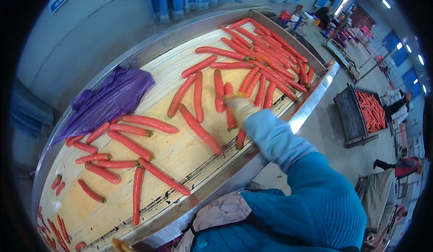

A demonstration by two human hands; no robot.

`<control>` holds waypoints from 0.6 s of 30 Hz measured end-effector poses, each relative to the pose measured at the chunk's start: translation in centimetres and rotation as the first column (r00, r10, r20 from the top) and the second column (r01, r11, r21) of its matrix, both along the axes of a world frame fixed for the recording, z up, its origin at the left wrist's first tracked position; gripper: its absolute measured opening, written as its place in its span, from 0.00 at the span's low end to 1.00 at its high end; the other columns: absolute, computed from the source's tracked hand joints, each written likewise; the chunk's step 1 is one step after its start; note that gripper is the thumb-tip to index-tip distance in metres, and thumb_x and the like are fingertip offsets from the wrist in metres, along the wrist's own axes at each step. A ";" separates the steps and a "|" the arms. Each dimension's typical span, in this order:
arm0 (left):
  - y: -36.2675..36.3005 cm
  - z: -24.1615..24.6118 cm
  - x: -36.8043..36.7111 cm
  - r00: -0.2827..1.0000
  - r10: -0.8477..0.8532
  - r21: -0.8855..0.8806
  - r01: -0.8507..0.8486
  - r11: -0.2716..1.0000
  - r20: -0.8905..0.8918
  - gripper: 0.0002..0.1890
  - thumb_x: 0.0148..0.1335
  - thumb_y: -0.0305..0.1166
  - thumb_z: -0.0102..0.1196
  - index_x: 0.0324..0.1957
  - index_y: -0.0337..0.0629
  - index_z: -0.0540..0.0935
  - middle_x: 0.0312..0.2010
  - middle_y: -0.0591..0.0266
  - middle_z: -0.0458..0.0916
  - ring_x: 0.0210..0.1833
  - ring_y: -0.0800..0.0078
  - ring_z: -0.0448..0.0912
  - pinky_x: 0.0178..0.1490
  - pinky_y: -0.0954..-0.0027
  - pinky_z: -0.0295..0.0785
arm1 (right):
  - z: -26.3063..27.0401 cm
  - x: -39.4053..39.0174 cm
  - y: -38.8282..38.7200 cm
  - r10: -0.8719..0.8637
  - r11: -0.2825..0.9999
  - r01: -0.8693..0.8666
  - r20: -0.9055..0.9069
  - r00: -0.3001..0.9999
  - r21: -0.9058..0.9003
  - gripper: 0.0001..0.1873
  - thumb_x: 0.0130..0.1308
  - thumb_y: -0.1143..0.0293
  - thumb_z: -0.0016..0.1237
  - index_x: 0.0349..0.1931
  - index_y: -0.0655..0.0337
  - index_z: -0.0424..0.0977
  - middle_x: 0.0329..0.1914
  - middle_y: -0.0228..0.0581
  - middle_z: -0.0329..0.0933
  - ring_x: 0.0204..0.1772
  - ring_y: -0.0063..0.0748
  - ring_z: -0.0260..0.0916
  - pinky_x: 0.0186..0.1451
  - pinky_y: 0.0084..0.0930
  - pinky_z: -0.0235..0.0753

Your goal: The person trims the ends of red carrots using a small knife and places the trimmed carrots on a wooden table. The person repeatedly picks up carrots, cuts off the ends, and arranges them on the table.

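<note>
My right hand point(242, 107), in a pale yellowish glove with a light-blue sleeve cover, reaches over the near side of a wide sorting table point(169, 150). It is blurred and overlaps a carrot point(230, 119); whether its fingers grip that carrot is unclear. Several carrots point(219, 91) lie close around it. A dense heap of washed carrots point(270, 54) fills the table's right end. More carrots point(130, 145) are scattered loosely towards the left. Only a small part of my left hand point(122, 245), in a yellowish glove, shows at the bottom edge; its fingers are mostly cut off.
A purple plastic bag point(111, 94) lies along the far metal rim point(101, 70). Small pieces and thin carrots point(58, 231) sit at the left end. On the floor to the right stands a cart point(350, 116) filled with carrots. People point(404, 166) are farther off.
</note>
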State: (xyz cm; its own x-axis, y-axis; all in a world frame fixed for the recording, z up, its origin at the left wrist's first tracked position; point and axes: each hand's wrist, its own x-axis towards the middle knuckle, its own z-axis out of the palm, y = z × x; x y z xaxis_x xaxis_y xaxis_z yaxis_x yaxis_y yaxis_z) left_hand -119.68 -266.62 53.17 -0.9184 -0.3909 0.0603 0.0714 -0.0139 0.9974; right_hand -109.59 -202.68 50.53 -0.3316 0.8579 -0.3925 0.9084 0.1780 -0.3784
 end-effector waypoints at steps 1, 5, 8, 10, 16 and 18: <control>1.3 0.1 -0.5 0.974 -0.215 -0.152 0.223 0.963 0.068 0.21 0.81 0.32 0.50 0.69 0.33 0.74 0.68 0.51 0.76 0.70 0.67 0.72 0.77 0.65 0.61 | -0.8 -1.9 -2.7 0.176 0.983 -0.169 -0.106 0.979 0.066 0.23 0.74 0.57 0.49 0.64 0.54 0.76 0.59 0.51 0.81 0.61 0.47 0.79 0.64 0.41 0.76; 2.3 -3.2 -3.1 0.762 -0.507 -0.662 0.625 0.413 0.403 0.23 0.81 0.38 0.50 0.68 0.30 0.74 0.60 0.48 0.80 0.62 0.63 0.78 0.69 0.65 0.70 | -1.6 -9.4 -12.8 0.619 0.770 -0.619 0.057 0.784 0.154 0.24 0.71 0.53 0.51 0.63 0.52 0.79 0.57 0.48 0.83 0.61 0.50 0.81 0.65 0.40 0.77; 0.7 -4.7 -3.6 0.813 -0.511 -0.559 0.570 0.602 0.280 0.25 0.80 0.39 0.53 0.68 0.29 0.72 0.58 0.46 0.80 0.59 0.62 0.79 0.65 0.64 0.73 | -1.5 -9.2 -21.2 0.940 0.310 -0.939 0.099 0.326 0.153 0.16 0.68 0.54 0.51 0.53 0.40 0.84 0.54 0.38 0.83 0.57 0.45 0.81 0.67 0.46 0.73; -0.1 -4.5 -3.1 0.800 -0.494 -0.405 0.598 0.692 0.340 0.26 0.80 0.38 0.54 0.69 0.29 0.70 0.61 0.46 0.79 0.62 0.62 0.78 0.67 0.64 0.71 | -1.4 -8.6 -24.9 0.984 0.154 -0.982 0.077 0.163 0.111 0.15 0.68 0.53 0.51 0.50 0.41 0.85 0.55 0.35 0.81 0.63 0.42 0.76 0.71 0.48 0.67; -0.2 -2.1 -1.6 0.817 -0.461 -0.467 0.577 0.670 0.346 0.26 0.80 0.38 0.52 0.70 0.28 0.69 0.65 0.44 0.76 0.67 0.61 0.75 0.72 0.64 0.68 | -0.9 -7.6 -22.7 0.959 0.271 -0.945 0.034 0.282 0.185 0.09 0.66 0.60 0.50 0.40 0.46 0.83 0.49 0.27 0.79 0.65 0.37 0.72 0.73 0.36 0.66; -0.6 -1.7 -1.9 0.809 -0.479 -0.479 0.587 0.653 0.340 0.26 0.81 0.39 0.52 0.69 0.27 0.69 0.64 0.44 0.76 0.66 0.61 0.75 0.71 0.65 0.69 | -0.2 -6.0 -19.3 0.953 0.101 -0.949 0.245 0.179 0.299 0.09 0.67 0.62 0.50 0.41 0.49 0.83 0.48 0.31 0.79 0.63 0.39 0.73 0.73 0.35 0.66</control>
State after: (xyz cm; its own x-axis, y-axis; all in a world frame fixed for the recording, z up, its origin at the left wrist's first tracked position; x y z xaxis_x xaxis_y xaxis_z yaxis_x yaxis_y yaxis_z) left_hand -121.59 -267.19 51.43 -0.9725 0.2202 -0.0762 0.0571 0.5424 0.8382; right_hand -115.56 -222.02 50.32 -0.9755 -0.1170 -0.1865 -0.1050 0.9918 -0.0729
